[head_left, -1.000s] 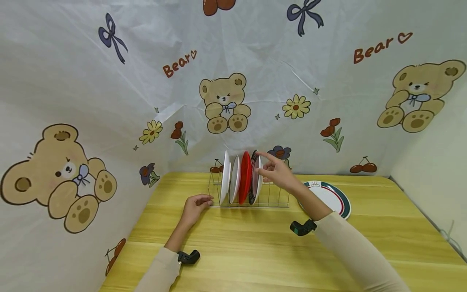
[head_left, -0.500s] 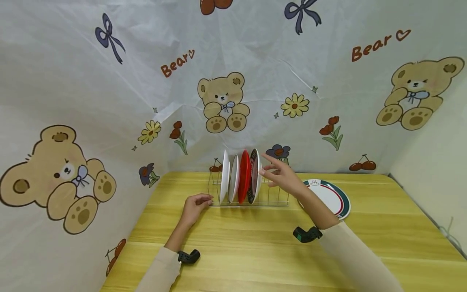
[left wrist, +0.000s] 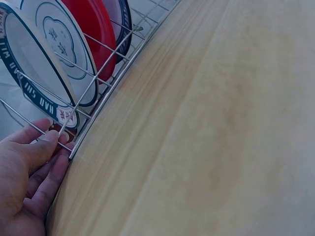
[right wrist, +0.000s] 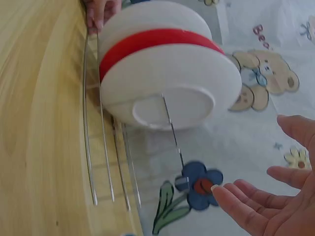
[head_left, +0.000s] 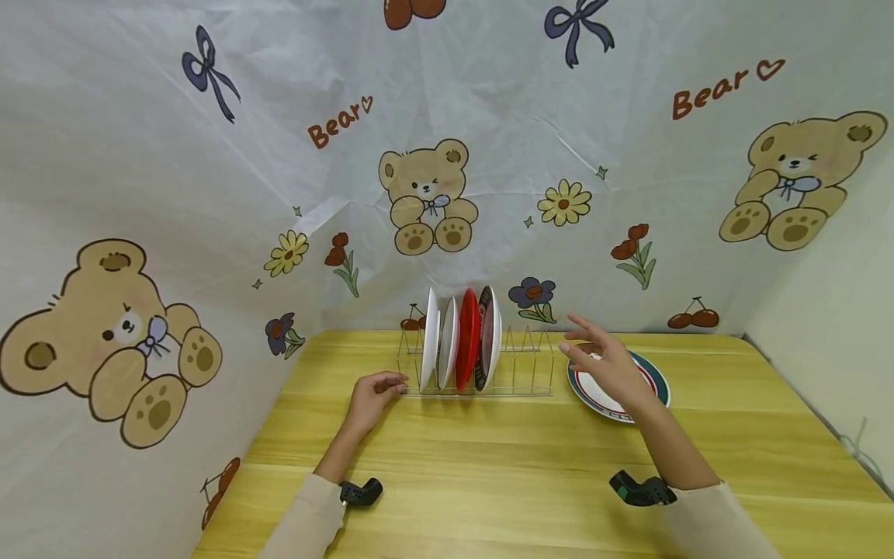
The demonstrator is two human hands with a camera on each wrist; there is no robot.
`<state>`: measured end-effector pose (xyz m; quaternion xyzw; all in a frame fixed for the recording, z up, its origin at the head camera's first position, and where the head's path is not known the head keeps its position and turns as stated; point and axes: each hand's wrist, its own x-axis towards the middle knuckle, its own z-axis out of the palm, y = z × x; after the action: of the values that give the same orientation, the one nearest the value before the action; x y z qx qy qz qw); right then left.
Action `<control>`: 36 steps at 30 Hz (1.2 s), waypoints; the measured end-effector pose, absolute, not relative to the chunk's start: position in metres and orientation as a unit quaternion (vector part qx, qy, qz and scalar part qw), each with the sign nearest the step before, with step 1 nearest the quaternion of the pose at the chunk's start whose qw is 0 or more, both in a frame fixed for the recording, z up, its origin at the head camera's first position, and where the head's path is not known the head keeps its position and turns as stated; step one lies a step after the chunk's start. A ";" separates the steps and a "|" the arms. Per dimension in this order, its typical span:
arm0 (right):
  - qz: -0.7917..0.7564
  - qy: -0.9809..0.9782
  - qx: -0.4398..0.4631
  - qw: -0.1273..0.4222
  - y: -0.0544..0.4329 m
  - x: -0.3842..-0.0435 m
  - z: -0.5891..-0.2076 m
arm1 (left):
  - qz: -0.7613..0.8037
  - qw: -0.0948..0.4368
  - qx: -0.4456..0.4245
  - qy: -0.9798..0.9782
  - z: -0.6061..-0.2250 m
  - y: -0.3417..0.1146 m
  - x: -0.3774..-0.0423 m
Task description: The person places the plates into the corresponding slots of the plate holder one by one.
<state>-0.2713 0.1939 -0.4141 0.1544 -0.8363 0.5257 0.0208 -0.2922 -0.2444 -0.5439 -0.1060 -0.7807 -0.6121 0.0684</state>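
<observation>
A wire dish rack stands on the table near the back. Upright in its left part are a white plate, another white plate, a red plate and a dark-rimmed plate with a white underside. My left hand pinches the rack's left end between thumb and fingers; the left wrist view shows the wire there. My right hand, fingers spread and holding nothing, hovers right of the rack, above a green-rimmed white plate lying flat and partly hidden by it.
The wooden table extends in front of the rack. Behind it hangs a white sheet printed with bears and flowers, which also covers the left side. A pale wall bounds the right, with a cable beside the table edge.
My right hand has let go of the dark-rimmed plate, which stays upright in the rack, and moved right, over the flat plate. My left hand has stayed on the rack.
</observation>
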 end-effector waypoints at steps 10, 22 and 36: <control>0.490 -0.863 0.107 0.069 0.253 -0.273 -0.432 | -0.614 0.083 -0.098 -0.778 -0.531 -0.238 -0.282; 0.455 -0.887 0.052 0.065 0.297 -0.285 -0.455 | -0.610 0.070 -0.111 -0.781 -0.527 -0.241 -0.283; 0.416 -0.909 0.020 0.008 0.332 -0.295 -0.477 | -0.611 0.065 -0.109 -0.782 -0.528 -0.242 -0.283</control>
<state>-0.2953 0.3316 -0.4769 0.0200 -0.9090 0.4163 0.0077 -0.2831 -0.2422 -0.5278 -0.1087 -0.7817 -0.6107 0.0647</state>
